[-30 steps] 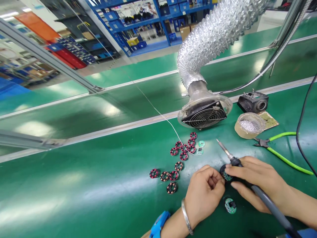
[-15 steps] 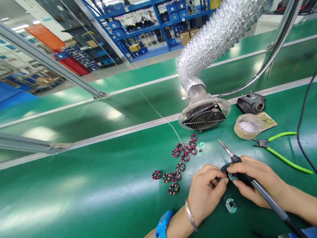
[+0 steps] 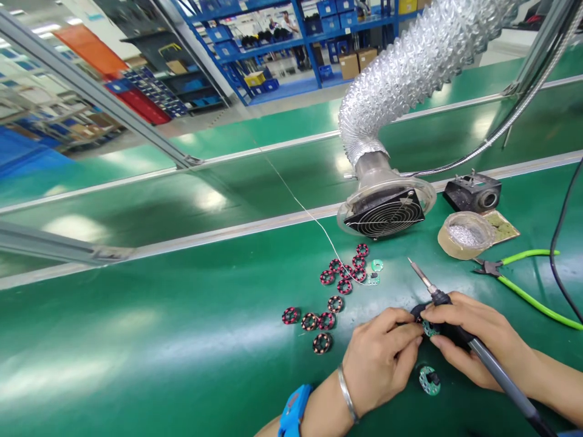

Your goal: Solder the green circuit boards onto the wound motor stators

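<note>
A small round green circuit board with a dark part beside it is between my hands. My right hand is closed round a soldering iron, its bare tip pointing up and away to the left; its thumb and fingertips also pinch the board. My left hand is closed, fingertips pressed together at the board's left edge; just what they grip there is partly hidden. Below the hands, another circuit board with a black part lies on the green bench. Several copper-wound ring coils lie to the left.
A fume extractor hangs on a silver duct behind the hands. Solder wire trails down to a green board. At right are green-handled cutters, a tub of metallic shavings, a yellowish sponge and a black holder.
The whole view has shifted slightly. My left fingers have closed in a little nearer the board; my right hand keeps its hold on the soldering iron and board.
</note>
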The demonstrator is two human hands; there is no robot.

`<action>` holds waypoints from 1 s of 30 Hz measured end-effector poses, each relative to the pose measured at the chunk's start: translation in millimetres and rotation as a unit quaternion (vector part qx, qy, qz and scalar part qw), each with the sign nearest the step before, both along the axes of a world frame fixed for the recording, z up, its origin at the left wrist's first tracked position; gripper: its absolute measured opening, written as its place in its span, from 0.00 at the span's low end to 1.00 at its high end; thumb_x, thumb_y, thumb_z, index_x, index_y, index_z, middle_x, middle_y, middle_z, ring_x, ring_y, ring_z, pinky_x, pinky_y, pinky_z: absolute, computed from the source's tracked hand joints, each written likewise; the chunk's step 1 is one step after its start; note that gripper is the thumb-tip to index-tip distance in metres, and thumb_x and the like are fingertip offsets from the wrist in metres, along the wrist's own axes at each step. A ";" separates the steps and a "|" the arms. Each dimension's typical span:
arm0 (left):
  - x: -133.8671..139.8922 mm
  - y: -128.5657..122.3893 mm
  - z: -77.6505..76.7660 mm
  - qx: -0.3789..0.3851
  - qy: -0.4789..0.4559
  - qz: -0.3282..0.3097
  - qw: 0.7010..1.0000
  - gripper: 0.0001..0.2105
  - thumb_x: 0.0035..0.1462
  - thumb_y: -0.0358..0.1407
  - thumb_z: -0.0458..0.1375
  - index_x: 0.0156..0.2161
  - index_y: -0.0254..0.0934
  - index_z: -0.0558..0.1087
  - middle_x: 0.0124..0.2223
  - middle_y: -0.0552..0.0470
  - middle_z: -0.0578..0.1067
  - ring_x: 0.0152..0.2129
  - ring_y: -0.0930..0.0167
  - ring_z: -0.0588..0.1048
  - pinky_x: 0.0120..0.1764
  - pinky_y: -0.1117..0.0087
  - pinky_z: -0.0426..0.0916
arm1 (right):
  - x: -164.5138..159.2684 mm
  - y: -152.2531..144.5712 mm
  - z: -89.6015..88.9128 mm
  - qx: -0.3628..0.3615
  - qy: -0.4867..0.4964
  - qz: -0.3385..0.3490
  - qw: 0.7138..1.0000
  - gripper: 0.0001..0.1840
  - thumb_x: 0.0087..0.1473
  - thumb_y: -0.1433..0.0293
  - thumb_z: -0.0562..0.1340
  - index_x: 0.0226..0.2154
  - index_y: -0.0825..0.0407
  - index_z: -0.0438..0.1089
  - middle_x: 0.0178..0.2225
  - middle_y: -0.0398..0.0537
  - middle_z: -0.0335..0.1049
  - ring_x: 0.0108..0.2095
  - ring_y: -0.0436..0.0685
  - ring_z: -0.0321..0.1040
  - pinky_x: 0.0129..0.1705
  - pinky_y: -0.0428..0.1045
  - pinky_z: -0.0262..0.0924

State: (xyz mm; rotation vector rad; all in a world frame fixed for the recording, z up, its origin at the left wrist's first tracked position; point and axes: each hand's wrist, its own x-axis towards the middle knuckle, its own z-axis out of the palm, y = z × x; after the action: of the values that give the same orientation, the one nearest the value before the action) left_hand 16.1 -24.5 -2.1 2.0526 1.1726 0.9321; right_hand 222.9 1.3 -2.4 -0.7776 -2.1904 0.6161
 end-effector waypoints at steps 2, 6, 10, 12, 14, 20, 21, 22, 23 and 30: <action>-1.3 0.7 0.4 -0.010 -0.014 0.002 1.000 0.10 0.56 0.26 0.57 0.40 0.37 0.78 0.39 0.48 0.78 0.30 0.72 0.77 0.34 0.74 0.73 | -1.5 0.3 -0.3 -0.001 -0.002 0.004 1.000 0.20 0.56 0.80 0.58 0.51 0.52 0.63 0.39 0.50 0.73 0.36 0.54 0.70 0.39 0.50 0.67; -2.9 4.4 -3.2 -0.027 -0.054 -0.008 0.998 0.11 0.54 0.26 0.58 0.43 0.35 0.75 0.39 0.47 0.78 0.32 0.71 0.76 0.36 0.74 0.74 | -5.0 1.3 -1.5 -0.004 -0.006 0.010 1.000 0.20 0.57 0.80 0.57 0.52 0.52 0.62 0.39 0.49 0.74 0.35 0.53 0.69 0.37 0.50 0.67; -2.3 5.0 -9.8 0.015 -0.007 -0.035 0.999 0.10 0.58 0.30 0.59 0.45 0.39 0.76 0.43 0.48 0.77 0.38 0.70 0.77 0.43 0.71 0.73 | -3.7 2.9 -3.9 0.000 -0.020 0.007 1.000 0.18 0.59 0.78 0.57 0.51 0.51 0.62 0.40 0.50 0.75 0.35 0.54 0.71 0.37 0.50 0.69; 0.0 4.8 -11.5 0.043 0.031 -0.028 0.998 0.07 0.59 0.32 0.59 0.43 0.40 0.76 0.43 0.48 0.78 0.38 0.69 0.77 0.42 0.70 0.73 | -0.8 4.5 -3.7 -0.010 -0.025 0.012 1.000 0.17 0.60 0.77 0.57 0.51 0.50 0.63 0.41 0.49 0.75 0.35 0.53 0.72 0.38 0.49 0.70; 3.6 5.7 -11.6 0.064 0.059 -0.025 0.996 0.05 0.59 0.33 0.59 0.40 0.39 0.77 0.42 0.48 0.79 0.37 0.68 0.77 0.41 0.68 0.73 | 2.6 6.3 -2.0 -0.025 -0.026 0.022 0.999 0.16 0.60 0.75 0.58 0.51 0.50 0.63 0.41 0.49 0.75 0.36 0.53 0.73 0.39 0.48 0.70; -0.1 18.1 -3.8 0.003 -0.002 -0.037 0.999 0.01 0.53 0.32 0.64 0.33 0.39 0.77 0.37 0.50 0.81 0.33 0.69 0.79 0.40 0.68 0.72 | 6.7 8.7 3.0 -0.032 -0.028 -0.010 0.999 0.14 0.62 0.76 0.53 0.49 0.50 0.64 0.43 0.49 0.74 0.41 0.52 0.73 0.44 0.47 0.70; -5.1 20.3 -1.3 -0.022 -0.022 -0.049 0.998 0.02 0.51 0.32 0.66 0.32 0.39 0.77 0.36 0.50 0.82 0.33 0.69 0.79 0.40 0.69 0.72 | 6.2 8.6 2.7 -0.025 -0.027 -0.019 0.999 0.14 0.62 0.76 0.53 0.48 0.50 0.65 0.43 0.49 0.75 0.40 0.52 0.74 0.42 0.47 0.70; -10.8 22.0 1.5 -0.048 -0.034 -0.066 0.996 0.03 0.50 0.33 0.67 0.31 0.39 0.77 0.36 0.50 0.82 0.33 0.69 0.79 0.40 0.69 0.72 | 5.7 8.5 2.1 -0.019 -0.027 -0.026 0.999 0.13 0.63 0.76 0.53 0.48 0.50 0.65 0.42 0.49 0.75 0.39 0.52 0.74 0.41 0.46 0.70; -16.6 23.0 4.2 -0.068 -0.037 -0.088 0.993 0.04 0.49 0.34 0.67 0.31 0.39 0.77 0.36 0.49 0.82 0.33 0.69 0.79 0.40 0.70 0.72 | 5.1 8.4 1.3 -0.015 -0.027 -0.030 0.999 0.13 0.63 0.75 0.53 0.48 0.50 0.65 0.42 0.48 0.75 0.39 0.52 0.74 0.41 0.46 0.70; -26.8 14.0 11.5 -0.091 0.073 -0.219 0.969 0.05 0.51 0.30 0.62 0.36 0.39 0.74 0.38 0.49 0.80 0.36 0.69 0.77 0.43 0.70 0.69 | 4.2 7.0 -2.8 0.001 -0.021 -0.042 0.999 0.12 0.63 0.74 0.52 0.47 0.52 0.67 0.41 0.50 0.76 0.39 0.52 0.74 0.42 0.47 0.71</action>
State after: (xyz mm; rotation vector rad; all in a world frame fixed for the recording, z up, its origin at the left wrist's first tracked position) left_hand -10.7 -10.6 9.4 2.1306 0.7877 0.4512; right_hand 227.1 8.4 -5.2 -0.8848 -2.1834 0.5610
